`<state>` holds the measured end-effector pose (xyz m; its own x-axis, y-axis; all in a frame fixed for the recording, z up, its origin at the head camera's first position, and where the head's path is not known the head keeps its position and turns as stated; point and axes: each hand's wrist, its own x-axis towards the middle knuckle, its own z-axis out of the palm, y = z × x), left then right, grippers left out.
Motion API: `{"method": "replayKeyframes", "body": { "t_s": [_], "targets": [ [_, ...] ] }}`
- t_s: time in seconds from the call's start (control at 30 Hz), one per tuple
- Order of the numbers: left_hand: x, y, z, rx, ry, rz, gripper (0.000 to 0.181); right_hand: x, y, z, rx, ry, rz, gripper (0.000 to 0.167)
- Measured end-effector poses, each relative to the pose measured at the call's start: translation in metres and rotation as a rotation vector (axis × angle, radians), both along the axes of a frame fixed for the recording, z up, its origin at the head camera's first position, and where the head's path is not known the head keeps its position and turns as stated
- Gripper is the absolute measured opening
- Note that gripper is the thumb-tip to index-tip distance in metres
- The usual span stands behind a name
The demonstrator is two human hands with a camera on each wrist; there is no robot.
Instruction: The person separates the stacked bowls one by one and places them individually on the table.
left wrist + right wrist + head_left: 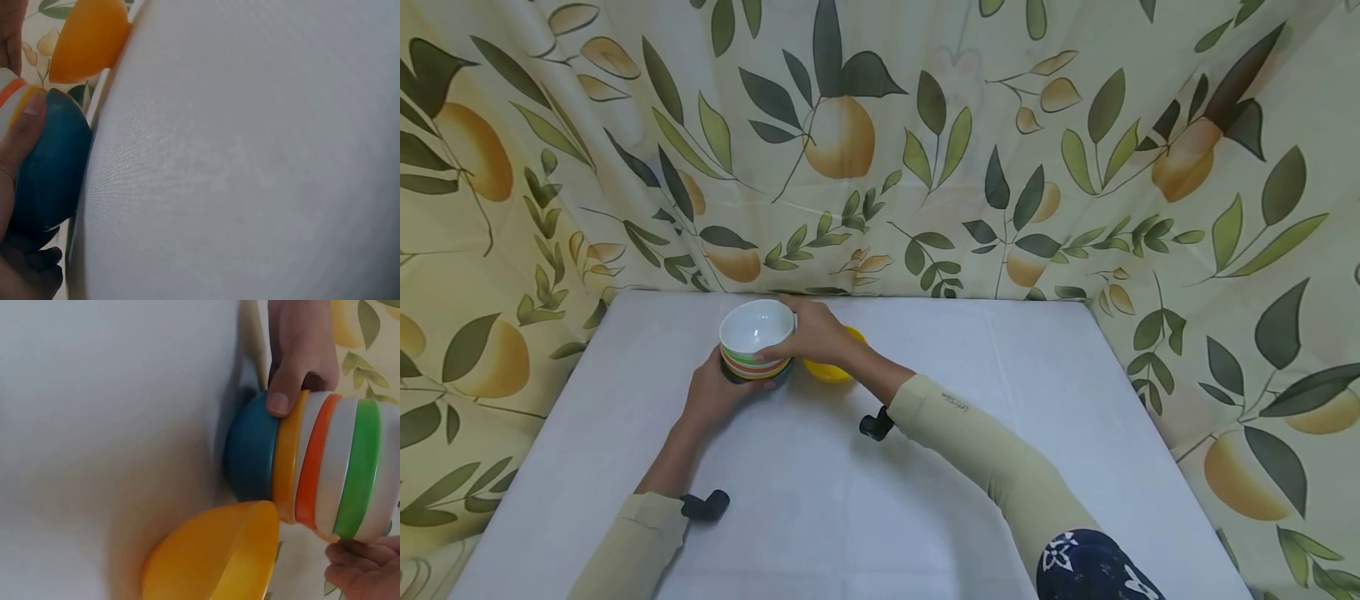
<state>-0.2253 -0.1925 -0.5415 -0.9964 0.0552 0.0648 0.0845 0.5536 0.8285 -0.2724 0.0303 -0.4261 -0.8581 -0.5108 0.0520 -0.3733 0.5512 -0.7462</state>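
From the head camera, I see the striped bowl (756, 329) a little below 9 o'clock from the centre, upright, with its open mouth to the top. It sits in the blue bowl (782, 373). The left hand (713, 392), at 7 o'clock of this pair, is curled around the lower part. The right hand (820, 333), at 3 o'clock, grips the striped bowl by its side, with the thumb in front. The yellow bowl (829, 372) is near, at 4 o'clock, on the white table (850, 517).

In my left wrist view, the blue bowl is at 9 o'clock, with the left thumb across its edge. The yellow bowl appears between 10 and 11 o'clock. Whether the blue bowl touches the table, I cannot tell.

In my right wrist view, the blue bowl is at 3 o'clock, and the left thumb presses its rim. The right hand's fingers meet the striped bowl at 4 o'clock, near the green stripe. The yellow bowl is at 6 o'clock.
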Motion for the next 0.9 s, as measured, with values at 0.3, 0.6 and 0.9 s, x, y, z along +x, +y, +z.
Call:
{"method": "replayKeyframes", "body": {
  "t_s": [0.3, 0.6, 0.9],
  "targets": [
    [0.0017, 0.0004, 0.0014, 0.010, 0.007, -0.004, 0.113, -0.0024, -0.0054, -0.0024, 0.011, 0.002, -0.008, 0.084],
    [0.0012, 0.0007, -0.0001, 0.019, 0.014, 0.002, 0.114, -0.0045, -0.0061, -0.0045, 0.032, 0.044, -0.017, 0.090],
    [0.0011, 0.0004, 0.0001, 0.008, 0.007, -0.002, 0.113, -0.0027, -0.0050, -0.0016, -0.017, 0.043, -0.014, 0.089]
  ]
}}
